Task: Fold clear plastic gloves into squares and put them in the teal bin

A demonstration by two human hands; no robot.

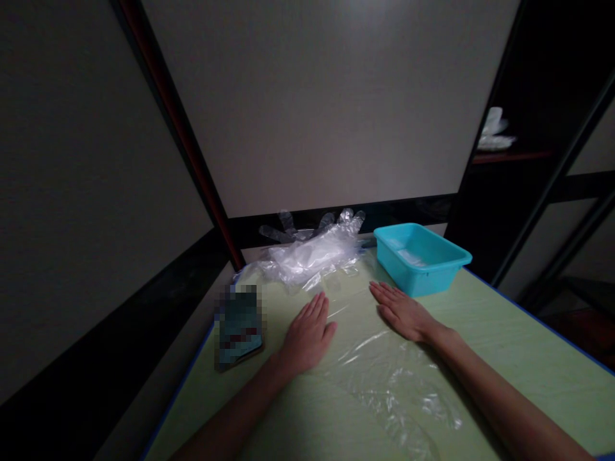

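Note:
A thin, clear plastic film [379,384], wrinkled toward my side, lies on the pale green tabletop between my forearms; its full outline is hard to make out. My left hand [307,334] rests flat at its left, fingers together and stretched out, pointing away from me. On the other side, my right hand [401,312] also lies flat with its fingers extended, close to the near side of a turquoise plastic basin [418,269]. Neither hand grips anything. Beyond them sits a heap of clear disposable plastic gloves [312,256], several glove fingers sticking up at its back.
A pixelated flat object [240,326] lies left of my left hand. The green tabletop [519,358] has a blue edge and meets pale panels [327,115] at the back. White items [494,134] sit on a dark shelf at the right. Some white pieces show inside the basin.

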